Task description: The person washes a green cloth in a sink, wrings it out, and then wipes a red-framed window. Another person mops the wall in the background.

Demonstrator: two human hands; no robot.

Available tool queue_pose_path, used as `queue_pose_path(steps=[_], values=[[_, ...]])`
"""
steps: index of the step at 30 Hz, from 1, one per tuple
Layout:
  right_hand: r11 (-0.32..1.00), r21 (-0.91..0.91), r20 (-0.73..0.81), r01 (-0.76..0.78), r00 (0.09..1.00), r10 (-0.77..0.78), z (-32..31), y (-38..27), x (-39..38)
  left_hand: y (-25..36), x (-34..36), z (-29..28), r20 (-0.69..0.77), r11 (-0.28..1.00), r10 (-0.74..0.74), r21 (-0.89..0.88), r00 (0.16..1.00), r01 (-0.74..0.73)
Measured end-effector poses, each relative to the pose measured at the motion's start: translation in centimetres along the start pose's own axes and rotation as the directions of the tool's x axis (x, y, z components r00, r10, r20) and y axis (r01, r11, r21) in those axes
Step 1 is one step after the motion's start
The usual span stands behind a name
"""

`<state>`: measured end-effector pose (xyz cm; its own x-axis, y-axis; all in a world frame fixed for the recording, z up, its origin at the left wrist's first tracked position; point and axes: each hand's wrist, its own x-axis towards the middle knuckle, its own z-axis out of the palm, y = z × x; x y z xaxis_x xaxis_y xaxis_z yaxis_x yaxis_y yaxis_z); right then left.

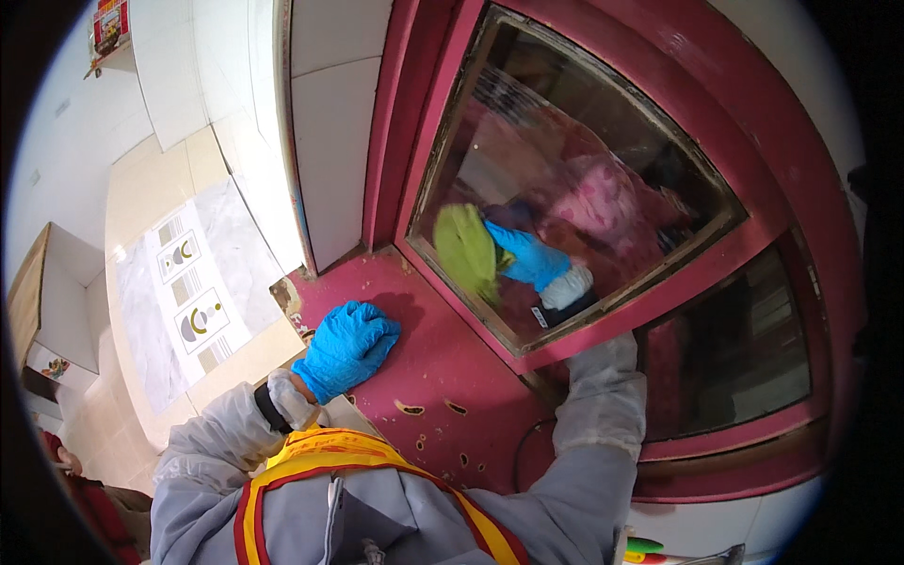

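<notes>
My right hand (529, 258), in a blue glove, grips a lime-green cloth (464, 250) against the lower left part of a window pane (527, 89). The right forearm passes behind the lower bar of the pink window frame (603, 325), so hand and cloth show through the glass, on its far side. My left hand (347, 350), also blue-gloved, is closed in a fist on the pink sill (428, 377), near the frame's lower left corner. Nothing sticks out of the fist. White translucent sleeve covers wrap both forearms.
Paint is chipped on the sill in several spots. Right of the sash, a second dark pane (730, 353) sits in the pink frame. A pale panel with a printed sheet (202, 306) lies on the left. Part of another person (94, 499) shows at the lower left.
</notes>
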<state>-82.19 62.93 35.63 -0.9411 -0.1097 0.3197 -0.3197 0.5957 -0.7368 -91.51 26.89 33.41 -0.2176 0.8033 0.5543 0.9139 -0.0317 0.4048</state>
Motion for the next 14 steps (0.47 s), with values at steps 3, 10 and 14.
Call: queue_pose_path(steps=[3, 10, 14], values=[[0.957, 0.274, 0.067, 0.092, 0.991, -0.114, 1.7, 0.5, 1.3, 0.1, 0.0, 0.0, 0.007, 1.0, 0.01, 0.002, 1.0, -0.01], [0.982, -0.037, 0.152, -0.184, 0.971, 0.187, -1.7, -3.9, -3.5, -0.2, -0.5, -0.1, -0.034, 0.998, 0.005, -0.06, 0.999, -0.007], [0.187, 0.831, 0.354, -0.524, 0.757, 0.55, -3.3, -6.4, -8.4, -0.7, -1.0, -0.2, -0.077, 0.987, 0.062, -0.143, 0.995, -0.073]])
